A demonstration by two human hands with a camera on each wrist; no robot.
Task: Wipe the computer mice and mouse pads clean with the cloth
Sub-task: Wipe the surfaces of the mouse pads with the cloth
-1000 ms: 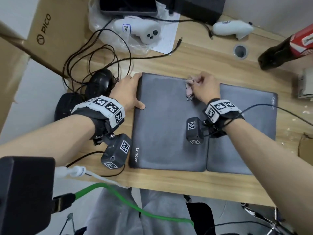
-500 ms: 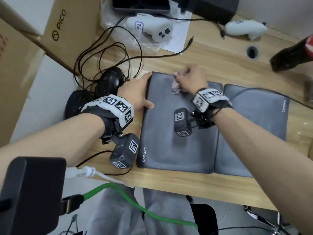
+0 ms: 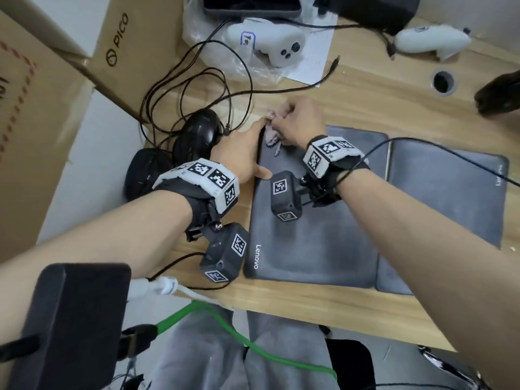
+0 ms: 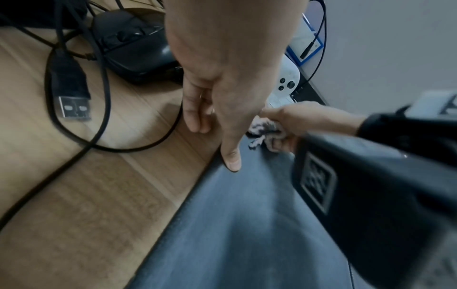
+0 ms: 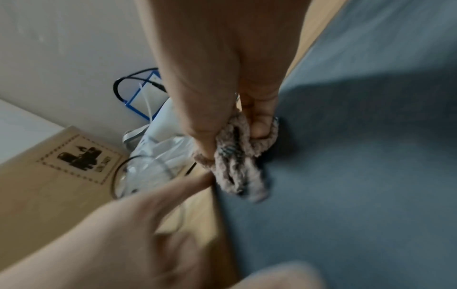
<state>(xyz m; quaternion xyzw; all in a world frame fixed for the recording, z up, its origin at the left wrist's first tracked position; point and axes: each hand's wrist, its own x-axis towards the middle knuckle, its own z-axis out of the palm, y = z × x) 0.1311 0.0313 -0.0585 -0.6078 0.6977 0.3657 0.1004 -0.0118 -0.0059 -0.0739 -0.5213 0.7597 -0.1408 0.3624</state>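
Observation:
Two grey Lenovo mouse pads lie side by side on the wooden desk, the left pad [image 3: 312,235] and the right pad [image 3: 439,204]. My right hand [image 3: 295,122] grips a bunched pinkish-grey cloth [image 3: 271,133] at the left pad's far left corner; in the right wrist view the cloth [image 5: 237,162] is pressed on the pad [image 5: 346,156]. My left hand [image 3: 242,153] lies flat with straight fingers along that pad's left edge, thumb [image 4: 231,158] on the pad [image 4: 247,224]. Two black mice [image 3: 197,133] [image 3: 143,175] sit left of the pads among cables.
Tangled black cables and a USB plug [image 4: 71,93] lie by the mice. White controllers [image 3: 270,46] [image 3: 430,40], a cardboard PICO box [image 3: 123,38], a desk cable hole [image 3: 443,81] and a dark bottle [image 3: 498,97] stand at the back. The desk's front edge is near my lap.
My right hand has swept the cloth leftward along the left pad's far edge to its far left corner, beside my left fingertips. The left hand has stayed on the pad's left edge.

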